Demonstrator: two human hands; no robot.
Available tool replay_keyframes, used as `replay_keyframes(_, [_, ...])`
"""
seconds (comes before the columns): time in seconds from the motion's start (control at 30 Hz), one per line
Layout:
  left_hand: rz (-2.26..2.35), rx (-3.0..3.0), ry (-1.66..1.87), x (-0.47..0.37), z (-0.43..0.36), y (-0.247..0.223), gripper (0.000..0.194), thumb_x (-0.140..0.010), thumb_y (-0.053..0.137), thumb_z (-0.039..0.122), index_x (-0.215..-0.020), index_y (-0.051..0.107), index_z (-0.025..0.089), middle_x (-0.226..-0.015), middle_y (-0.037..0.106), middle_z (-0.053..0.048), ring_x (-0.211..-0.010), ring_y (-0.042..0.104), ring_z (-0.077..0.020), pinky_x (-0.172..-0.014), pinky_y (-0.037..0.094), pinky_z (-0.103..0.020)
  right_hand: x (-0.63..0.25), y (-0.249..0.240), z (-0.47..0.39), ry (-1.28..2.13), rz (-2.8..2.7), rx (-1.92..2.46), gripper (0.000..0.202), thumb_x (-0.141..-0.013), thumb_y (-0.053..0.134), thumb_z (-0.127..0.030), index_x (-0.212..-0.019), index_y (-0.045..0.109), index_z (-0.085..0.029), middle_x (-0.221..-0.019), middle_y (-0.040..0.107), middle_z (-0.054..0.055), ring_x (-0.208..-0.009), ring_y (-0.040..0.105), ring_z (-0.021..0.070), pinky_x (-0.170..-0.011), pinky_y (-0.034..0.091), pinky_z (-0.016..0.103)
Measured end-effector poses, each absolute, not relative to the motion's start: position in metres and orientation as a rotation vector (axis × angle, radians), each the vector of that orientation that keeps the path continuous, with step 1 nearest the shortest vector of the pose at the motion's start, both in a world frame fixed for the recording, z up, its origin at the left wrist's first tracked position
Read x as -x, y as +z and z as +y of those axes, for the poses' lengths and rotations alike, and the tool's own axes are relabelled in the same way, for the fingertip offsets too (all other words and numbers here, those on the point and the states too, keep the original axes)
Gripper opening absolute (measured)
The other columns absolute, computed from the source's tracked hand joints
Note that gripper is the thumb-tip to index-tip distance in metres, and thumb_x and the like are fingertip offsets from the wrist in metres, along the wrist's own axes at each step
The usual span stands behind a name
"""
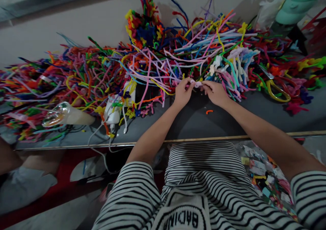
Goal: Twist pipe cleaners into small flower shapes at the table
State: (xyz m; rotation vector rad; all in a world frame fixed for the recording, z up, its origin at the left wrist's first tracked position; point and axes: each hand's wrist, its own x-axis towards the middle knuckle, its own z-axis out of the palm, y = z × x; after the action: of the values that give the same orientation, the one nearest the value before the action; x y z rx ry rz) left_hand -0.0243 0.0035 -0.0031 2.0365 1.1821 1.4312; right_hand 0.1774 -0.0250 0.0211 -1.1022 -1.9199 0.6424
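Above the table's front middle, my left hand (183, 93) and my right hand (215, 91) meet at a small pale pink curled pipe cleaner piece (197, 84). My left fingers pinch its left end, while the right thumb and fingertips close on its right end. Just behind my hands lies a heap of coloured pipe cleaners (152, 67). A bunch of white, pink and blue pipe cleaner shapes (238, 67) sits beyond my right hand. Below the hands, a short orange bit (209, 112) rests on the dark tabletop (193, 125).
Yellow-handled scissors (278, 92) lie to the right. On the left are a plastic cup of pale drink (78, 114) and a white power strip (112, 111) with cables. A mint-green object (290, 9) stands at the back right. Another person's arm (8, 157) shows at far left.
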Motion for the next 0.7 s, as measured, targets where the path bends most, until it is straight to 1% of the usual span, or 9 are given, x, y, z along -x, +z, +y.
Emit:
replay_keyframes(0.1, [1.177, -1.89, 1.465, 0.025, 0.007, -0.009, 0.053, -0.098, 0.051, 0.072, -0.105, 0.068, 0.022, -0.094, 0.074, -0.005, -0.08, 0.067, -0.0145, -0.073, 0.056, -0.028, -0.179, 0.02, -0.023, 0.45, -1.956, 1.12, 0.029, -0.105, 0.048, -0.031, -0.112, 0.074, -0.02, -0.096, 0.078, 0.009, -0.086, 0.071, 0.0248, -0.086, 0.053, 0.04])
replay_keyframes(0.2, [1.128, -1.831, 1.403, 0.024, 0.012, -0.014, 0.055, -0.098, 0.048, 0.074, -0.107, 0.065, 0.023, -0.091, 0.072, -0.004, -0.074, 0.067, -0.0131, -0.067, 0.056, -0.027, -0.18, 0.018, -0.024, 0.313, -1.936, 1.149, 0.029, -0.105, 0.048, -0.03, -0.112, 0.074, -0.02, -0.107, 0.079, 0.012, -0.1, 0.073, 0.0285, -0.093, 0.055, 0.043])
replay_keyframes(0.3, [1.074, -1.788, 1.358, 0.022, 0.014, -0.015, 0.053, -0.098, 0.049, 0.073, -0.105, 0.065, 0.023, -0.087, 0.072, -0.004, -0.07, 0.067, -0.0123, -0.063, 0.055, -0.026, -0.179, 0.021, -0.029, 0.184, -1.86, 1.182, 0.031, -0.106, 0.046, -0.032, -0.114, 0.075, -0.022, -0.114, 0.079, 0.012, -0.107, 0.073, 0.0287, -0.096, 0.055, 0.044])
replay_keyframes(0.4, [0.982, -1.755, 1.301, 0.021, 0.011, -0.01, 0.05, -0.097, 0.055, 0.071, -0.102, 0.067, 0.022, -0.082, 0.072, -0.002, -0.067, 0.066, -0.0109, -0.062, 0.056, -0.025, -0.181, 0.027, -0.032, 0.088, -1.805, 1.189, 0.037, -0.109, 0.041, -0.036, -0.114, 0.075, -0.023, -0.113, 0.079, 0.01, -0.11, 0.073, 0.028, -0.101, 0.055, 0.044])
replay_keyframes(0.5, [0.829, -1.763, 1.135, 0.018, 0.002, -0.002, 0.048, -0.095, 0.063, 0.067, -0.1, 0.069, 0.02, -0.082, 0.072, -0.003, -0.067, 0.065, -0.0104, -0.062, 0.056, -0.025, -0.184, 0.031, -0.034, 0.079, -1.77, 1.155, 0.043, -0.111, 0.036, -0.043, -0.113, 0.075, -0.024, -0.111, 0.078, 0.011, -0.114, 0.072, 0.0287, -0.106, 0.053, 0.046])
replay_keyframes(0.53, [0.786, -1.771, 1.08, 0.018, -0.001, 0.001, 0.047, -0.094, 0.064, 0.066, -0.101, 0.07, 0.02, -0.082, 0.072, -0.003, -0.067, 0.064, -0.0105, -0.062, 0.056, -0.025, -0.184, 0.031, -0.035, 0.097, -1.749, 1.141, 0.044, -0.111, 0.036, -0.047, -0.114, 0.074, -0.024, -0.112, 0.077, 0.011, -0.115, 0.071, 0.0293, -0.105, 0.053, 0.046])
replay_keyframes(0.6, [0.72, -1.785, 1.015, 0.016, -0.007, 0.005, 0.048, -0.093, 0.066, 0.066, -0.107, 0.071, 0.021, -0.082, 0.071, -0.003, -0.067, 0.064, -0.011, -0.063, 0.057, -0.026, -0.184, 0.029, -0.035, 0.165, -1.688, 1.105, 0.047, -0.109, 0.038, -0.055, -0.118, 0.072, -0.024, -0.113, 0.075, 0.013, -0.11, 0.072, 0.0299, -0.1, 0.055, 0.046])
replay_keyframes(0.67, [0.669, -1.796, 1.007, 0.015, -0.011, 0.008, 0.049, -0.092, 0.066, 0.068, -0.112, 0.071, 0.023, -0.079, 0.068, -0.001, -0.067, 0.063, -0.0115, -0.063, 0.057, -0.027, -0.182, 0.027, -0.035, 0.278, -1.624, 1.071, 0.05, -0.106, 0.041, -0.063, -0.119, 0.069, -0.024, -0.109, 0.073, 0.013, -0.098, 0.073, 0.0278, -0.091, 0.058, 0.044])
replay_keyframes(0.7, [0.651, -1.802, 1.012, 0.014, -0.012, 0.009, 0.049, -0.092, 0.066, 0.068, -0.114, 0.071, 0.024, -0.078, 0.067, -0.001, -0.066, 0.063, -0.0117, -0.063, 0.057, -0.027, -0.181, 0.026, -0.034, 0.346, -1.598, 1.06, 0.051, -0.104, 0.043, -0.067, -0.117, 0.069, -0.025, -0.104, 0.072, 0.011, -0.091, 0.073, 0.026, -0.085, 0.058, 0.043])
